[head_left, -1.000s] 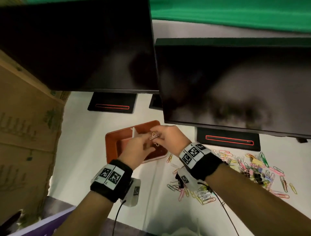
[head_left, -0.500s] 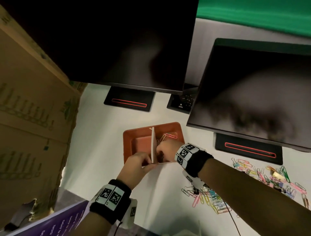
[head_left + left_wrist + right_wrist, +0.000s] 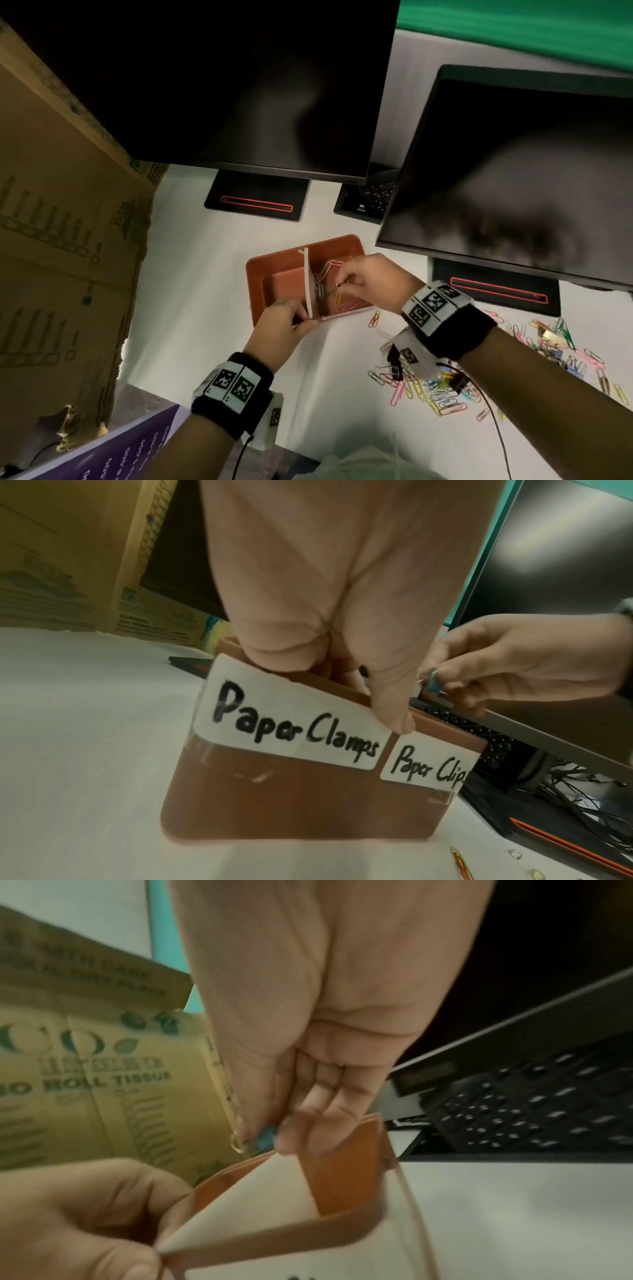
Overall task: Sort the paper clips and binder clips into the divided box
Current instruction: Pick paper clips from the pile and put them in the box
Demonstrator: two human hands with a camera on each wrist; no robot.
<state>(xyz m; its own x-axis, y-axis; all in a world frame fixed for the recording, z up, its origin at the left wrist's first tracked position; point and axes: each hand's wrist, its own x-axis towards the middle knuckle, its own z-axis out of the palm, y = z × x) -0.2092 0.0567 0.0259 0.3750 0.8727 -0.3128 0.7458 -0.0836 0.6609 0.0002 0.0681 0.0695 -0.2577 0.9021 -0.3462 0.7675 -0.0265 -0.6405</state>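
Observation:
The brown divided box [image 3: 274, 284] sits on the white table, split by a white divider [image 3: 308, 284]. Its front labels read "Paper Clamps" [image 3: 291, 723] on the left and "Paper Clip" [image 3: 428, 767] on the right. Several paper clips [image 3: 325, 270] lie in the right compartment, while the left one looks bare. My left hand [image 3: 301, 317] grips the box's near rim by the divider. My right hand [image 3: 342, 284] hovers over the right compartment. It pinches a small blue clip [image 3: 265, 1138] with a silvery wire loop, and I cannot tell which kind it is. Loose clips [image 3: 431, 390] lie in a pile under my right forearm.
Two dark monitors [image 3: 239, 85] overhang the table, with their stands [image 3: 257, 198] and a keyboard [image 3: 376, 195] behind the box. A cardboard carton [image 3: 61, 240] walls off the left. More coloured clips [image 3: 561, 342] are scattered at the right, and one orange clip [image 3: 375, 319] lies beside the box.
A second ago both hands held a clip together above the box. My left hand has dropped to the box's near rim. My right hand dipped into the right compartment and now sits slightly higher.

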